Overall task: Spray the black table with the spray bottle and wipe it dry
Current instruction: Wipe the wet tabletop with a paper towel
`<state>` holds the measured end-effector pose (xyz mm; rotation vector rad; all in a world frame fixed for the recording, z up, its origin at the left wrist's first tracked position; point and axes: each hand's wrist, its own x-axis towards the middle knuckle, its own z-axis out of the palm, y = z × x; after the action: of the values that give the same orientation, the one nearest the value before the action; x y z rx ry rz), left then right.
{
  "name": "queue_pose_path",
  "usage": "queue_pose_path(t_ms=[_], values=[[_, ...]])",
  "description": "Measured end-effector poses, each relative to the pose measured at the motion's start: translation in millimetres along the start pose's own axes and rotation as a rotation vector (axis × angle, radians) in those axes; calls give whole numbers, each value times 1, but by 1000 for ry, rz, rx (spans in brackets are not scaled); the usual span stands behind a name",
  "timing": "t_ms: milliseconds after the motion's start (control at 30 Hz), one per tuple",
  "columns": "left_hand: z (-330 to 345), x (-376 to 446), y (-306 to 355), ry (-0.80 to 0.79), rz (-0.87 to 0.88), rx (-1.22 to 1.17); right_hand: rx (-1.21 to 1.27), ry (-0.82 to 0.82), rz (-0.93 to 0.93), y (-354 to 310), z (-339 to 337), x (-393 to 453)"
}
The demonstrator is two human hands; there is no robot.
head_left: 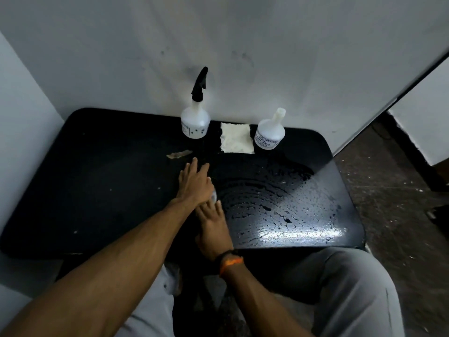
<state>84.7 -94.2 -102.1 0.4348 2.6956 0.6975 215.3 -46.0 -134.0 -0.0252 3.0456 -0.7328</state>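
Left hand [194, 182]: palm down, fingers extended and slightly spread, lying over the table [97, 190] near its centre and gripping nothing visible. A small pale object shows at its right edge, where the two hands meet — too little of it is exposed to identify.

Right hand [213, 229]: palm down, fingers straight and close together, fingertips tucked under the left wrist. It holds nothing that can be seen. A dark and orange band [230, 261] sits on the right wrist.

Table surface: from about 1 to 4 o'clock of the hands the black top is wet, beaded with droplets and marked with curved streaks, with bright glare at 4 o'clock. The left portion (9 o'clock side) looks dull and dry, with a few pale specks.

At 12 o'clock, just beyond the left fingertips, lies a small brownish scrap [179, 154]. Further out at 12 o'clock, the spray bottle [195, 122] stands upright against the wall [243, 45], black trigger head on. At 1 o'clock a folded white cloth [236, 137] lies flat — between the spray bottle and a second bottle [269, 133], which is white, upright and has no trigger.

Grey trousers [352, 288] show below the near edge.
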Motion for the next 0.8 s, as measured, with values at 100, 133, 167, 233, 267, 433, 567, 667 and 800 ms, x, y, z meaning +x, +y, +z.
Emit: queue_pose_path(t_ms=[100, 133, 167, 233, 267, 433, 567, 667, 800], values=[[0, -1, 1, 6, -5, -11, -14, 66, -93, 23, -8, -32], [0, -2, 2, 0, -4, -11, -25, 123, -72, 34, -16, -38], [0, -3, 2, -7, -1, -10, -62, 171, -23, 45, -26, -42], [-1, -4, 5, -21, 13, -7, -198, 233, 133, 71, -49, -45], [-2, -4, 6, -26, 18, -5, -270, 241, 225, 83, -61, -44], [-1, -5, 9, -47, 22, 12, -406, 110, 490, 109, -90, -51], [1, -4, 9, -60, 28, 3, -318, 165, 499, 82, -75, -57], [3, -4, 12, -56, 35, 2, -262, 92, 275, 48, -55, -61], [1, -8, 14, -73, 43, -29, -7, -18, 176, 20, -54, -54]])
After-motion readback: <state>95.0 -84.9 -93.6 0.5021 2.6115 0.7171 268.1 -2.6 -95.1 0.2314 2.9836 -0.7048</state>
